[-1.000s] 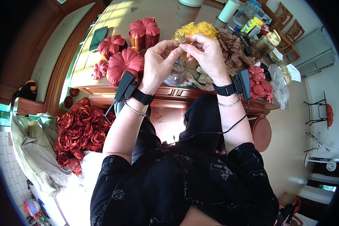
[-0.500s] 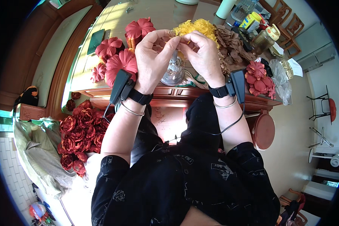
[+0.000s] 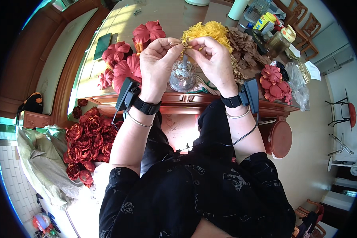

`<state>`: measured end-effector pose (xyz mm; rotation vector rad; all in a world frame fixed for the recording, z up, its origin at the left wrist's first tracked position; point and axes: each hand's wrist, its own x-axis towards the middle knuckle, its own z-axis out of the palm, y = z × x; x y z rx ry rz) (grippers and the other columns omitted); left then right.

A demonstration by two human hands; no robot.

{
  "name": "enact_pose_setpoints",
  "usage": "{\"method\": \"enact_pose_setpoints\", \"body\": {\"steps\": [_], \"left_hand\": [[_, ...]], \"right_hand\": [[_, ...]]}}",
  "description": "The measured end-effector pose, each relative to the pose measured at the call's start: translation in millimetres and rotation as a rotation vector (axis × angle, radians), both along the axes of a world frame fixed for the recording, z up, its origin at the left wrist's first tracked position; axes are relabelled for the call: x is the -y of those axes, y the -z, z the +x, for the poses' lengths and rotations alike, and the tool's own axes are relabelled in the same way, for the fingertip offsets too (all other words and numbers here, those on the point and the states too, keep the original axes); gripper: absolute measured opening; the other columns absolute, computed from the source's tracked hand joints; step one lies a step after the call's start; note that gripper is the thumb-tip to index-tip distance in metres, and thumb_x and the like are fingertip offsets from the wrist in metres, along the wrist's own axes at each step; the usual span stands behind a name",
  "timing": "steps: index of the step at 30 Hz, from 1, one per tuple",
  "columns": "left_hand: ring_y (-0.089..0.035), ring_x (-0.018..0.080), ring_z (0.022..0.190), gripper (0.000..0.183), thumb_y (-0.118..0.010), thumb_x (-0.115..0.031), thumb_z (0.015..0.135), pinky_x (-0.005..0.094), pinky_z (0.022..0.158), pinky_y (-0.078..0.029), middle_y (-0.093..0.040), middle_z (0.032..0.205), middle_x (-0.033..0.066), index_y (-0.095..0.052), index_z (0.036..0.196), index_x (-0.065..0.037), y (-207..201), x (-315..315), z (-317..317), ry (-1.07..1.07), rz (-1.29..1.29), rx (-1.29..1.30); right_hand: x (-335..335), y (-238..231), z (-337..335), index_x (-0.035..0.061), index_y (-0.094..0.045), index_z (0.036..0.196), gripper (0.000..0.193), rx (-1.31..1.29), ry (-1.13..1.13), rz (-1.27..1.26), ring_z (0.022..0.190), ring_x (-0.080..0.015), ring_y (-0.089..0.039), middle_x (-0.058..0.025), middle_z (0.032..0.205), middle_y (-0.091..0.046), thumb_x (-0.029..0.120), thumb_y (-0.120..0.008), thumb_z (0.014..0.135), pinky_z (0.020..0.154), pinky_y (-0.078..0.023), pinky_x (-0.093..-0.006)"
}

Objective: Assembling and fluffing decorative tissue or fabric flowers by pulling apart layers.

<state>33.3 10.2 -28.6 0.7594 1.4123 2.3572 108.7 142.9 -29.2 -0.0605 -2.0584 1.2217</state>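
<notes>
My left hand and my right hand are raised close together over the near part of the table. Their fingertips pinch a small brown and yellow artificial flower piece between them; its exact shape is partly hidden by the fingers. Just below stands a clear container with whitish stuff and a grey upright stem. Behind the right hand lies a pile of yellow frilled petals, with brown petal pieces beside it. Red petal stacks sit left of the left hand.
More red petals and a plastic bag lie at the table's right. Bottles and a jar crowd the far right. A phone lies far left. Dark red flowers are bunched below left, near a round stool at right.
Both hands have come slightly nearer. The brown and yellow piece now shows more plainly between the fingertips. The whole view has shifted a little.
</notes>
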Motion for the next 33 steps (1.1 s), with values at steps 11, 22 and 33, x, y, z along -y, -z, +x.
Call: {"method": "enact_pose_setpoints", "body": {"steps": [11, 22, 33], "left_hand": [[-0.060, 0.0057, 0.077, 0.014, -0.065, -0.002, 0.085, 0.0180, 0.071, -0.048, -0.066, 0.088, 0.0038, -0.063, 0.098, 0.003, 3, 1, 2, 0.015, 0.010, -0.077], [-0.061, 0.0065, 0.077, 0.013, -0.064, -0.002, 0.086, 0.0190, 0.069, -0.050, -0.066, 0.087, 0.0040, -0.062, 0.099, 0.002, 5, -6, -3, 0.012, -0.007, -0.025], [-0.062, 0.0075, 0.077, 0.012, -0.063, -0.001, 0.086, 0.0207, 0.071, -0.051, -0.066, 0.089, 0.0042, -0.062, 0.098, 0.001, 5, -5, -3, 0.044, 0.008, 0.012]], "right_hand": [[8, -12, 8, 0.0066, -0.065, 0.091, 0.017, -0.122, 0.129, 0.393, 0.070, -0.0221, -0.064, -0.0064, 0.083, -0.062, 0.002, -0.070, 0.076, 0.058, -0.051, -0.0294], [4, -4, 14, 0.0091, -0.069, 0.090, 0.017, -0.190, 0.127, 0.472, 0.066, -0.0190, -0.064, -0.0044, 0.081, -0.063, 0.004, -0.073, 0.075, 0.057, -0.051, -0.0291], [0, -15, 0, -0.0017, -0.067, 0.089, 0.016, -0.093, 0.112, 0.249, 0.058, -0.0081, -0.059, -0.0076, 0.077, -0.066, 0.011, -0.071, 0.081, 0.054, -0.047, -0.0213]]}}
